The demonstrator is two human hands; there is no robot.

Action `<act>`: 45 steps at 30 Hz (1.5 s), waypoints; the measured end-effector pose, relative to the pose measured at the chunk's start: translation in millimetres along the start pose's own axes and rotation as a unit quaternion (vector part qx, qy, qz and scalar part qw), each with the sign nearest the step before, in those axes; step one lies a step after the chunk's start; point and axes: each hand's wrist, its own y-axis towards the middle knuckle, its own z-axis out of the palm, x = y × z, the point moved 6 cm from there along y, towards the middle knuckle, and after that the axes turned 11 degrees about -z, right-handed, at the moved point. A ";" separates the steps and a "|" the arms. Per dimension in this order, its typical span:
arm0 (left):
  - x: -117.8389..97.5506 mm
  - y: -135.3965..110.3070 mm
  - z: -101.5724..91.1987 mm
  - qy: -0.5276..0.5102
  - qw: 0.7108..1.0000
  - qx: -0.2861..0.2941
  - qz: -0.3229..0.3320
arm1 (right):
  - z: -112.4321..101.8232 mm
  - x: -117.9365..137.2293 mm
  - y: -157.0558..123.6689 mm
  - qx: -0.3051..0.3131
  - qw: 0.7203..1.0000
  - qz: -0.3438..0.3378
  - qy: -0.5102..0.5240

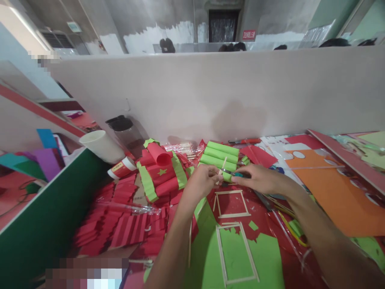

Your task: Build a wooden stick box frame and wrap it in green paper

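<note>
In the middle of the head view, my left hand (207,177) is closed, pinching thin wooden sticks (223,163) between thumb and fingers. My right hand (259,179) is wrapped around a metal-tipped hand tool with teal handles (238,174); whether it is scissors or pliers I cannot tell. Its metal end meets the sticks beside my left fingertips. Below my hands lie a smaller stick frame (234,216) on the red surface and a longer stick frame (221,253) on a green sheet (267,257). Behind them sits a pleated green paper piece (221,149).
Left of my hands stand a red and green folded paper piece with a star (162,172) and several red paper strips (126,230). A white cup (102,146) and a dark-lidded jug (128,130) are further back. Orange sheets (333,192) lie right; a pale partition (180,92) rises behind.
</note>
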 end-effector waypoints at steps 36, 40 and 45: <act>-34.5 -29.1 -30.9 0.192 0.960 -0.100 0.176 | 7.9 -2.0 12.7 -0.060 0.996 -0.055 -0.041; -33.7 -30.5 -19.6 0.198 0.960 -0.014 0.197 | 20.8 9.2 15.9 -0.041 0.992 -0.093 -0.069; -22.5 -23.0 -18.2 0.144 0.978 0.030 0.148 | 25.9 13.1 16.1 -0.051 0.988 -0.095 -0.109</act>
